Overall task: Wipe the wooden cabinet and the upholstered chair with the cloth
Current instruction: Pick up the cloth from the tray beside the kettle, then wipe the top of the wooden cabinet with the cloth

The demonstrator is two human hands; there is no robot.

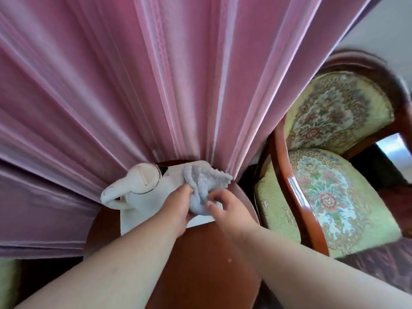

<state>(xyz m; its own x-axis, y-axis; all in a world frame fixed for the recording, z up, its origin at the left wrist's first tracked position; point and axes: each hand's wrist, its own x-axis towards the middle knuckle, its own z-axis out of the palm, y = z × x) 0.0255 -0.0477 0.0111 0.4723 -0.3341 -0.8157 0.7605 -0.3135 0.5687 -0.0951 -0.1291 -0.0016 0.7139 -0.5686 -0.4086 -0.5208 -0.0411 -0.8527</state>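
A fluffy grey cloth (206, 184) is bunched above the reddish-brown wooden cabinet top (200, 253). My left hand (178, 206) grips the cloth from the left. Touching its right edge is my right hand (229, 210), fingers curled around the cloth. The upholstered chair (330, 197), with a floral seat and back and a dark wooden frame, stands right of the cabinet, apart from both hands.
A white mat (200, 220) lies on the cabinet with a white kettle (138, 188) on it, just left of the hands. Pink curtains (133, 85) hang behind and touch the cabinet's far edge. A dark patterned carpet (379, 264) shows below the chair.
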